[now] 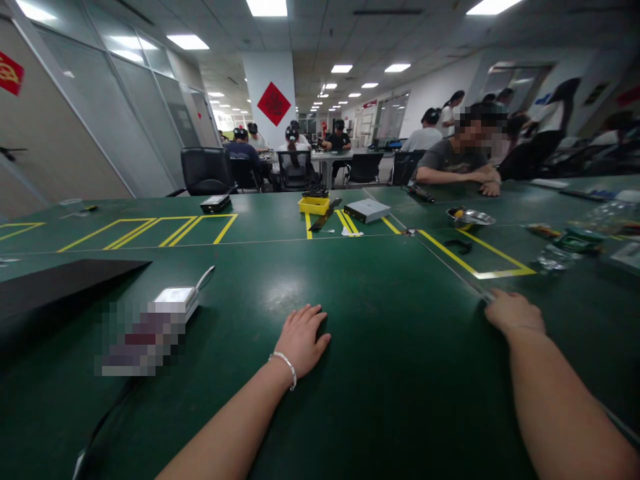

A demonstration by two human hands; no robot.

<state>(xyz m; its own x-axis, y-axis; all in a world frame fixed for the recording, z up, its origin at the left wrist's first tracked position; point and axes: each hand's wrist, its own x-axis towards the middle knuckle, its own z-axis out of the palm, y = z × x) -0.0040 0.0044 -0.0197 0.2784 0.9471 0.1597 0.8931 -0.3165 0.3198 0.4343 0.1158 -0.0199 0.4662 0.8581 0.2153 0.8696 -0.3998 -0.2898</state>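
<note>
A small, pale grey object, too blurred to identify, lay at the fingertips of my curled right grip; I could not tell whether they held it. My left grip rested empty, fingers slightly spread, on the dark green tabletop. Beyond my right lay a yellow tape outline.

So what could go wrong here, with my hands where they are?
Two possible risks. Your right hand is near the clear plastic item, so reaching further forward might knock it. And a dark cord trails below the white device; if they're joined, sweeping your left hand that way could snag it and drag the device.
</note>
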